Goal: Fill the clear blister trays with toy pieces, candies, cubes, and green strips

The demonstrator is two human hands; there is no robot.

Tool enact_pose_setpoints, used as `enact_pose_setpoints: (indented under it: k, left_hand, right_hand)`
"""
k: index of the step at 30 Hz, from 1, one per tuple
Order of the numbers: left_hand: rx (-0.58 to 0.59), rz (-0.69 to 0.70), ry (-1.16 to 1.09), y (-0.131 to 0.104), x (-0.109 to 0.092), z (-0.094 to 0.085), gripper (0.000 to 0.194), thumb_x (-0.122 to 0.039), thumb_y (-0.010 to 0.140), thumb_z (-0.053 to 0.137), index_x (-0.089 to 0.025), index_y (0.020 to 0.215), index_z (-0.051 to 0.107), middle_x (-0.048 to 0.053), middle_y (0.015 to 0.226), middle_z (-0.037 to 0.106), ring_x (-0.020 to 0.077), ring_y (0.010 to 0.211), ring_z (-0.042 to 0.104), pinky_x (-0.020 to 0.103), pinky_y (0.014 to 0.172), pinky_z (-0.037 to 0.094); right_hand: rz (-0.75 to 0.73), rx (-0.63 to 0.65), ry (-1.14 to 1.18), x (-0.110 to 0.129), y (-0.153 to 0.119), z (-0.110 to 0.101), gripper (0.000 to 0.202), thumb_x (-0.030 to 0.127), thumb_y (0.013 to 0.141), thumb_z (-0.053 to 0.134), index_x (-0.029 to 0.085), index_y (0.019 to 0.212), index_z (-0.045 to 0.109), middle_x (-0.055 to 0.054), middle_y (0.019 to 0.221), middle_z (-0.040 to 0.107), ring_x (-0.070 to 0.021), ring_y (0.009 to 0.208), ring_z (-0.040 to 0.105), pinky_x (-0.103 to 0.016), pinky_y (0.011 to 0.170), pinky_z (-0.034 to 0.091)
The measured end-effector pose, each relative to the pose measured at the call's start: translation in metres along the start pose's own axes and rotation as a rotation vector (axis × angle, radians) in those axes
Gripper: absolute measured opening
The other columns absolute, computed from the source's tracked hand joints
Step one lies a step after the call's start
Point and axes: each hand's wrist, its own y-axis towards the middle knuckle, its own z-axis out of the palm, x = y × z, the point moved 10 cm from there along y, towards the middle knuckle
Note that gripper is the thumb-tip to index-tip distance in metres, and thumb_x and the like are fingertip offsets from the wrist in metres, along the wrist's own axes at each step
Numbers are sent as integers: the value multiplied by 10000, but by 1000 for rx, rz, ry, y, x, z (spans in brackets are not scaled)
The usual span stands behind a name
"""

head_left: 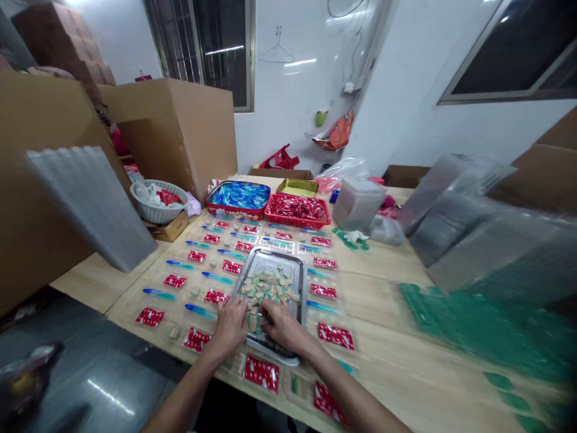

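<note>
Wooden table (396, 361), crowded w/ rows of clear blister packs (216, 264). Steel tray (301, 282) sits on top of packs, holding small wrapped candies (268, 285). L hand (232, 328) and R hand (282, 325) both at tray's near end, fingers curled into pile; exact pinch can't tell. Risk: tray rests on packs, may slide or tip, scattering candies.

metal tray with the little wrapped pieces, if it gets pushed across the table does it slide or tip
The metal tray looks flat and shallow, so it would probably slide rather than tip. Both hands, left hand and right hand, rest at its near end. The small wrapped pieces lie loose and would likely shift.
</note>
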Motion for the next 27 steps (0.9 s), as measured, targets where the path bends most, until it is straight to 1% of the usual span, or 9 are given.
enact_pose_setpoints:
  k: [2,4,7,9,16,19,22,24,27]
  left_hand:
    - [0,-11,-21,2,3,2,225,-82,758,421,-192,891,567,54,974,634,231,1007,549,384,853,333]
    - [2,-20,-42,4,7,4,227,-83,742,440,-189,904,560,55,987,636,233,1026,548,384,858,325]
    - [14,-27,-57,6,12,7,196,-90,730,461,-186,871,557,56,985,636,231,1023,553,379,858,320]
    - [12,-17,-72,6,12,7,182,-90,724,465,-191,847,553,45,965,634,224,1001,558,374,847,318]
    - [-14,6,-94,3,11,7,170,-79,724,447,-192,822,529,29,894,625,213,937,558,367,811,305]
    - [-8,-5,-126,4,16,7,143,-76,717,463,-192,776,523,13,841,626,196,878,565,353,801,305]
    - [-25,-10,-175,3,17,-1,141,-57,692,475,-189,718,515,0,801,622,182,836,560,339,789,306]
    - [-51,13,-213,1,10,-10,159,-42,669,477,-189,713,518,0,792,617,177,816,554,327,778,312]
    - [-58,120,-263,-3,-16,-14,180,-35,653,473,-191,726,526,7,791,609,178,808,545,309,754,323]
  right_hand:
    - [-19,-5,33,3,-2,0,223,61,710,538,182,895,570,-22,897,617,-174,856,544,-287,779,328]
    - [-47,-19,36,7,-4,-1,204,68,738,534,191,891,591,-20,907,623,-172,863,552,-303,823,323]
    - [-72,-39,1,9,-6,-3,153,81,788,517,193,808,619,-14,858,636,-173,847,570,-350,903,295]
    - [-75,-54,-2,6,-6,-2,163,89,807,512,193,771,632,-12,821,648,-174,832,581,-355,908,300]
    - [69,-120,141,-28,-7,-2,130,140,765,584,184,848,675,-22,827,683,-182,813,587,-267,747,387]
    - [95,-121,157,-33,-9,-6,107,135,745,588,175,802,670,-4,746,656,-157,727,564,-242,675,368]
    - [102,-122,145,-33,-12,-12,96,139,736,589,174,781,666,10,694,627,-142,684,535,-231,639,342]
    - [97,-123,133,-31,-14,-16,104,133,730,582,174,773,667,13,682,620,-138,674,527,-229,633,333]
    - [98,-131,109,-29,-17,-22,134,115,715,569,171,775,676,5,686,631,-139,671,537,-229,626,331]
